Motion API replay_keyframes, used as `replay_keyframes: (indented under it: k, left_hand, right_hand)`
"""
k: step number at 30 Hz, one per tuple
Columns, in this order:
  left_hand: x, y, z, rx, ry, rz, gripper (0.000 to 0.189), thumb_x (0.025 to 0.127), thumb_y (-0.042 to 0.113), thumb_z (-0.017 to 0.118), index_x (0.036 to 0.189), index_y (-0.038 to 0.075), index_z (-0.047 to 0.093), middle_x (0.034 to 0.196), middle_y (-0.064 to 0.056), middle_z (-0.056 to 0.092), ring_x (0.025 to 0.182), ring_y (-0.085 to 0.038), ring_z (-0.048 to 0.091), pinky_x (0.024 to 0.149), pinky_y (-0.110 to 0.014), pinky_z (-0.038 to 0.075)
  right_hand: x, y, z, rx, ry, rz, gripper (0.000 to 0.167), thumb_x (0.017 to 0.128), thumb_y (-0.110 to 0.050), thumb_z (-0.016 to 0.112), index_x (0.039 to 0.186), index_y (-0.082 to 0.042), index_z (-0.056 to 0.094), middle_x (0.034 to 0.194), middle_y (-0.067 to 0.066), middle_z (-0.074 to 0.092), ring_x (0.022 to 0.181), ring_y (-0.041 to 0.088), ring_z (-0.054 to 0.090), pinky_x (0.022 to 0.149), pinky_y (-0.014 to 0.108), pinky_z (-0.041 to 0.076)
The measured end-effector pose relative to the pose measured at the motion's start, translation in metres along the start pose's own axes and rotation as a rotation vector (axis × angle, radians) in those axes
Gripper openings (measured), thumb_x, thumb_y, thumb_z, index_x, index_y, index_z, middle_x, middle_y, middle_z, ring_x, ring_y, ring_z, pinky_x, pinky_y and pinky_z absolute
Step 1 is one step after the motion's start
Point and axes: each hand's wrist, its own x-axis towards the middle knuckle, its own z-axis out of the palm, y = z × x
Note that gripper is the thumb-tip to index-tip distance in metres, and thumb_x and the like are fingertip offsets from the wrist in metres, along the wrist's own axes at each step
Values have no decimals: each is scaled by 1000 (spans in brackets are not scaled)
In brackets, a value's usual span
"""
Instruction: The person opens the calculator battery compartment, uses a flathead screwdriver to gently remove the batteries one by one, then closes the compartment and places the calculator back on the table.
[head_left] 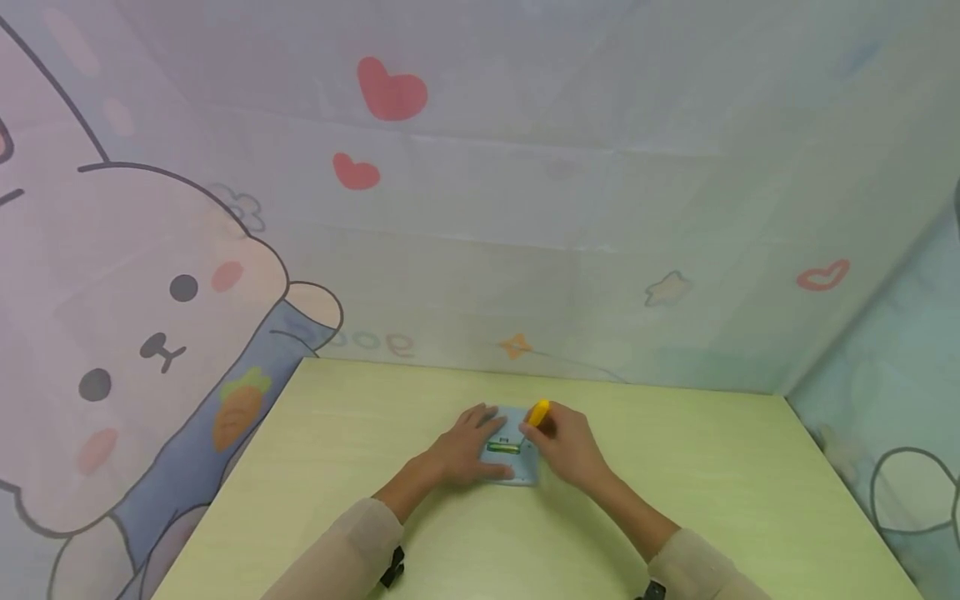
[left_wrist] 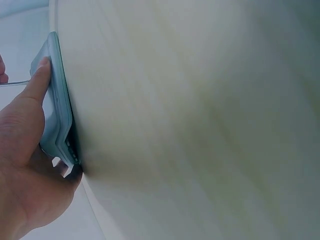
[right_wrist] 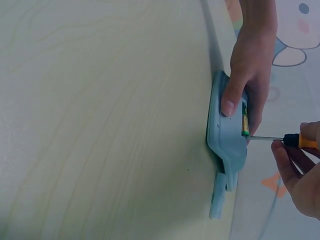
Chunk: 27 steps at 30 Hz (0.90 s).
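Spread left hand [head_left: 459, 452] presses a blue case [head_left: 522, 463], likely steadying it. Right hand [head_left: 573, 447] pinches a screwdriver [head_left: 538, 413] at the battery's [head_left: 503, 448] right end.

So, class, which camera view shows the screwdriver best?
Right wrist: the screwdriver shows its shaft, black collar and part of its handle up close. Head shows it small, mainly yellow handle; left wrist, only thin shaft.

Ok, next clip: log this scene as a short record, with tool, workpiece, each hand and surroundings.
Tool: screwdriver, yellow handle, thin metal shaft
Workpiece: pale blue device with a green battery showing
Left hand: rests on the device
Right hand: grips the screwdriver
Tool tip: by one end of the battery; contact unclear
Support: pale wood-grain table
Backdrop: printed sheet with rabbit and hearts
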Motion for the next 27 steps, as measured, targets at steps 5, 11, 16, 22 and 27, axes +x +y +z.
replay_keyframes:
  k: [5,11,16,22,27]
  left_hand:
    - [0,0,0,4,3,3,96,92,68,71,166,17,39,174,-7,25,161,-33,19,114,-54,44]
    - [-1,1,0,4,1,-5,95,92,68,71,166,17,38,174,-6,24,161,-33,18,115,-54,43]
    - [-1,1,0,7,-2,-6,95,93,68,70,166,18,38,174,-6,24,161,-33,18,115,-54,44]
    - [0,0,2,18,1,-7,95,93,68,71,166,18,38,174,-5,24,161,-32,18,115,-53,44]
    - [0,-1,1,18,3,-4,95,93,69,70,166,18,38,174,-5,24,161,-32,17,115,-52,44]
  right_hand:
    - [-2,-2,-1,11,5,6,7,98,-12,77,99,-10,71,90,-1,71,80,13,65,75,29,57]
    - [-3,-2,0,25,9,16,6,98,-11,77,99,-10,71,93,-2,71,83,13,65,78,29,58]
    - [-4,-2,1,32,4,18,6,98,-11,78,99,-11,71,93,-3,71,84,14,67,80,30,58]
    - [-4,1,3,23,29,21,8,97,-13,79,99,-10,73,91,-2,72,82,13,66,77,30,58]
    - [-4,5,4,34,50,53,9,98,-14,79,102,-8,74,92,0,74,80,13,66,75,28,57]
